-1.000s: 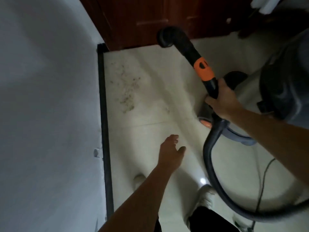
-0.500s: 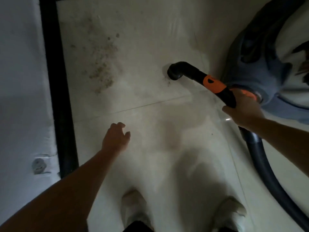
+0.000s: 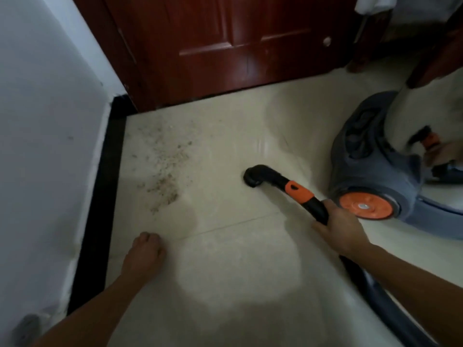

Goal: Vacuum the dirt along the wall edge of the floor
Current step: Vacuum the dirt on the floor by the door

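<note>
Your R hand [image 3: 343, 229] grips the vac wand [image 3: 299, 192], long axis toward 10 o'clock. Dirt [image 3: 165, 169] lies at 9 o'clock off the nozzle [image 3: 253, 177], well apart, near the skirting [image 3: 100, 196]. L hand [image 3: 145, 251], curled & empty, sits nearer it.

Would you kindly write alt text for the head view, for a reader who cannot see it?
A right hand grips a black-and-orange vacuum wand, its nozzle down near the tiled floor, right of scattered dirt beside the black baseboard. The left hand, fingers curled, holds nothing.
</note>
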Demonstrator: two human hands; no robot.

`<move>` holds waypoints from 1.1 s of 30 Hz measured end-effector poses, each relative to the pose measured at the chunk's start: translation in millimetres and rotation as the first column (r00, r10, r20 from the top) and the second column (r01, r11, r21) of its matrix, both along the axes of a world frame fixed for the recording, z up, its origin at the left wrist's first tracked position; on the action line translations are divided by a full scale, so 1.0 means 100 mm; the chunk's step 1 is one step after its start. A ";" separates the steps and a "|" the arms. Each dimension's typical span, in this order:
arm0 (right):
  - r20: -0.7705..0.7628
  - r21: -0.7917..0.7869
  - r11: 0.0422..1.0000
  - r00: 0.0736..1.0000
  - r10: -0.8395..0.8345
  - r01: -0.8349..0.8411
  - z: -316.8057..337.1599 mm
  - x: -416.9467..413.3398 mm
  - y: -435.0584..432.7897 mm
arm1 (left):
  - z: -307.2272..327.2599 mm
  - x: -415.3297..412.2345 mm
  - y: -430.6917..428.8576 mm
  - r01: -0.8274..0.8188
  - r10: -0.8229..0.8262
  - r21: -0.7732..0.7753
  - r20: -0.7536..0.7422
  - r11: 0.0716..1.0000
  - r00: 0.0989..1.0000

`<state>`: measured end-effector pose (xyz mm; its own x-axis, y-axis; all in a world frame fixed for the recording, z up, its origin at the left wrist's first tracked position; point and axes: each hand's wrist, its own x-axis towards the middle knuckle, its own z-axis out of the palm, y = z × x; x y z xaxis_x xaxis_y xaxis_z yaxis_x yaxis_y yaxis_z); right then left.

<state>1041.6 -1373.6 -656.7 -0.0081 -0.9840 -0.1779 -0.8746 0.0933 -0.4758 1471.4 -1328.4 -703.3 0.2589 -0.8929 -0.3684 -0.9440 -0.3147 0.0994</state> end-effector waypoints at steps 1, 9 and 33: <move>0.008 0.005 1.000 1.000 -0.026 0.026 0.05 0.07 0.01 | 0.04 0.00 0.04 -0.030 0.030 0.019 -0.008 0.999 1.000; 0.174 0.055 0.995 0.982 0.069 -0.080 -0.21 0.78 -0.13 | -0.20 0.18 0.32 -0.174 0.174 -0.093 -0.011 0.980 0.985; 0.305 0.171 0.915 0.903 0.304 -0.366 -0.25 1.61 -0.07 | -0.63 -0.01 0.47 -0.308 0.301 -0.388 -0.080 0.869 0.950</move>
<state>1202.7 -1380.2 -681.5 0.3931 -0.8554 -0.3374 -0.7155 -0.0541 -0.6966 1470.4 -1281.3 -766.1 0.5382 -0.8428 -0.0124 -0.8049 -0.5182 0.2892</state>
